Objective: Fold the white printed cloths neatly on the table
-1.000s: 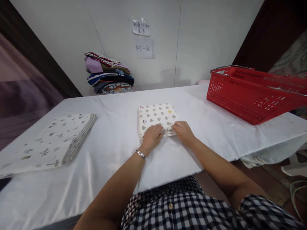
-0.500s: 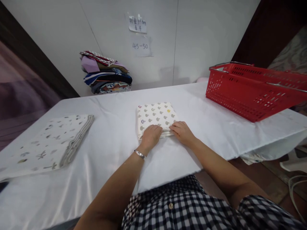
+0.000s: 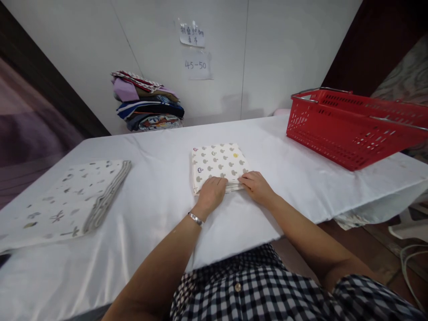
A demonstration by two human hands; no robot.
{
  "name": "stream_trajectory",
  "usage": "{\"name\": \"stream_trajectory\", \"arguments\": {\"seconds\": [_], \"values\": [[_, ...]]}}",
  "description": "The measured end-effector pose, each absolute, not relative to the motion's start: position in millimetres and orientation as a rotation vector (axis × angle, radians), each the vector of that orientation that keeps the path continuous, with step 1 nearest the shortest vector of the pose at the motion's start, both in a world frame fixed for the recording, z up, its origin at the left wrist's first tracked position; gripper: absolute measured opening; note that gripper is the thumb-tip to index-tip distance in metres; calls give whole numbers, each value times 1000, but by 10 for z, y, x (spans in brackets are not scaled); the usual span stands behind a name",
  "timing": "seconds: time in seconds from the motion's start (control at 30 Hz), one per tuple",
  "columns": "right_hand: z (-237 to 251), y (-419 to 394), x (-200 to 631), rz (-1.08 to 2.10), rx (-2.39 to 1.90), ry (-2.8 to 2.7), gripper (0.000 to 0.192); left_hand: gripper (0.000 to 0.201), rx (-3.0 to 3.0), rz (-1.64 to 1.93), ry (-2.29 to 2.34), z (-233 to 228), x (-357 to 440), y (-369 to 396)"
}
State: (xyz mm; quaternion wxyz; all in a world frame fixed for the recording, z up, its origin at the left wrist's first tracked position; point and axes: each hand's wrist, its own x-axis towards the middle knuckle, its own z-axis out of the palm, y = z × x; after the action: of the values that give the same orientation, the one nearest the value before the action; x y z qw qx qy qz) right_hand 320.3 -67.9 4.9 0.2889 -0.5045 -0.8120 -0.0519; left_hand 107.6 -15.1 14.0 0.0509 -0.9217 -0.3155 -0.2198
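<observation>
Left hand point(image 3: 210, 193) and right hand point(image 3: 257, 187) rest side by side, fingers curled and pressing on the near edge of a small folded cream cloth printed with grey mushrooms point(image 3: 218, 163), which lies mid-table on the white sheet-covered table point(image 3: 160, 196). A red plastic basket point(image 3: 351, 127) stands at far right; a larger folded leaf-print cloth point(image 3: 72, 198) lies well apart at left.

Black-and-white checked shirt point(image 3: 254, 290), short sleeves, small brown button on the front. Silver bracelet point(image 3: 195, 218) on left wrist. Forearms bare, no gloves.
</observation>
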Motion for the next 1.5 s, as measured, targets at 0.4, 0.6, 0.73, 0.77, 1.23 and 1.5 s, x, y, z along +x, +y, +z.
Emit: {"name": "stream_trajectory", "arguments": {"seconds": [0.4,0.6,0.73,0.77,1.23,1.5], "values": [[14,-658,3219,-142,-1361,-2188,26,11,-2820,-718,-930,122,1066,-121],[-12,-628,3181,-242,-1406,-2148,26,14,-2758,-749,-948,102,1098,-107],[-12,-615,3174,-282,-1425,-2113,26,17,-2771,-757,-922,89,1090,-105],[-13,-614,3177,-284,-1421,-2113,26,17,-2780,-755,-919,91,1086,-110],[87,-714,3118,-209,-1399,-2147,23,12,-2761,-737,-944,110,1105,-116],[70,-690,3063,-359,-1556,-2076,28,16,-2755,-749,-978,81,1115,-89]]}}
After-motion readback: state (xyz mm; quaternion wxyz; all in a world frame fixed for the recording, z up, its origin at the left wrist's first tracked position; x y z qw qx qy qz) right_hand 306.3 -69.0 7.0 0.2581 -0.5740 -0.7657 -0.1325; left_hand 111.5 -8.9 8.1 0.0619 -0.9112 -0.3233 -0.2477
